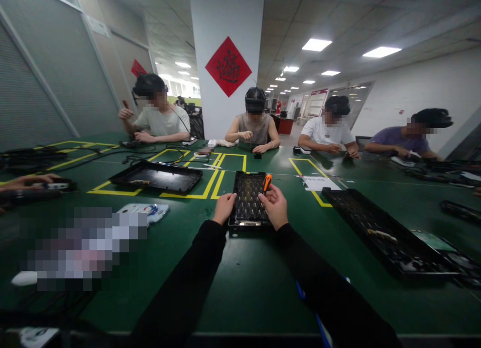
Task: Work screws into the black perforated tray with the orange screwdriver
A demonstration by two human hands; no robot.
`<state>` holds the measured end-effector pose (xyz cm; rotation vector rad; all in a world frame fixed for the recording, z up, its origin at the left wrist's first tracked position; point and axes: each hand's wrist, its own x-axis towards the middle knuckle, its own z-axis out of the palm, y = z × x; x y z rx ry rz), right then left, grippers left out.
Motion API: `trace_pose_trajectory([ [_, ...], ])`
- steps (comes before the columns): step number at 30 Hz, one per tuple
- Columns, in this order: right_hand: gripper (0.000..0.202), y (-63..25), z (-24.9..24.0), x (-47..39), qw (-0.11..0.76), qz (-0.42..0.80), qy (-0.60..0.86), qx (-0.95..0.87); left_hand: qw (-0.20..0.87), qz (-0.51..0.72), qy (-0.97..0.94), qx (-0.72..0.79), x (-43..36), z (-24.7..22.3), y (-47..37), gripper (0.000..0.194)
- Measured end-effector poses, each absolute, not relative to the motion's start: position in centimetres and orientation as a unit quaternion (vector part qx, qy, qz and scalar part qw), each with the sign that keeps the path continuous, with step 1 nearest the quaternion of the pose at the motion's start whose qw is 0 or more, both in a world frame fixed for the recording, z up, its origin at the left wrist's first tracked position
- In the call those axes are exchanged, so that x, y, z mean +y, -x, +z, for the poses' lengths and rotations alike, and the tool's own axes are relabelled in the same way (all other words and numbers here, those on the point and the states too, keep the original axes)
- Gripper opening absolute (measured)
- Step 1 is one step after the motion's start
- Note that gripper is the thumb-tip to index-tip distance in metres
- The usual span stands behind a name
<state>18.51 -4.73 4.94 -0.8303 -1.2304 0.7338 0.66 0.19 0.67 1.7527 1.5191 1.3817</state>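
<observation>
The person's left hand (224,209) holds the left edge of a black case (246,200), the thumb resting on the rim and the other fingers curled in against the outer side. The right hand (276,206) is at the opposite edge, its thumb and forefinger pinching an orange screwdriver (267,182) whose handle points up, tilted slightly to the right. The shaft runs down over the case, though its dark tip is too hard to make out to say whether it touches anything. The case is straight in front of the person at the green table (240,288), between the two hands, its open face up and filled with rows of small pale marks. A silvery strip (250,223) lies along its near end.

Beyond the left hand, a wide black tray (171,177) rests across yellow tape (188,195). Well to the right of the right hand, a longer tray (376,220) lies at a slant with a pale piece (382,234) inside it. A white paper (320,183) lies near that tray's far end. Four co-workers in black headgear sit along the far side, and another person's hand (37,180) reaches in at the left.
</observation>
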Motion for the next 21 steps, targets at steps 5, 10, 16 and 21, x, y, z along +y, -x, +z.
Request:
trace_pose_trajectory([
  [5,0.043,-18.4,5.2,-5.2,0.647,0.375,0.360,-0.558,0.214,0.500,-0.632,0.551,0.2,0.7,-0.7,0.040],
  [10,0.039,-18.3,5.5,-5.7,0.633,0.379,0.349,-0.577,0.216,0.497,-0.631,0.555,0.1,0.8,-0.7,0.039],
  [16,0.034,-18.5,5.3,-5.6,0.659,0.366,0.343,-0.560,0.220,0.496,-0.632,0.554,0.1,0.8,-0.7,0.039],
  [21,0.035,-18.4,5.3,-5.6,0.666,0.360,0.343,-0.556,0.224,0.498,-0.626,0.557,0.2,0.7,-0.7,0.039],
])
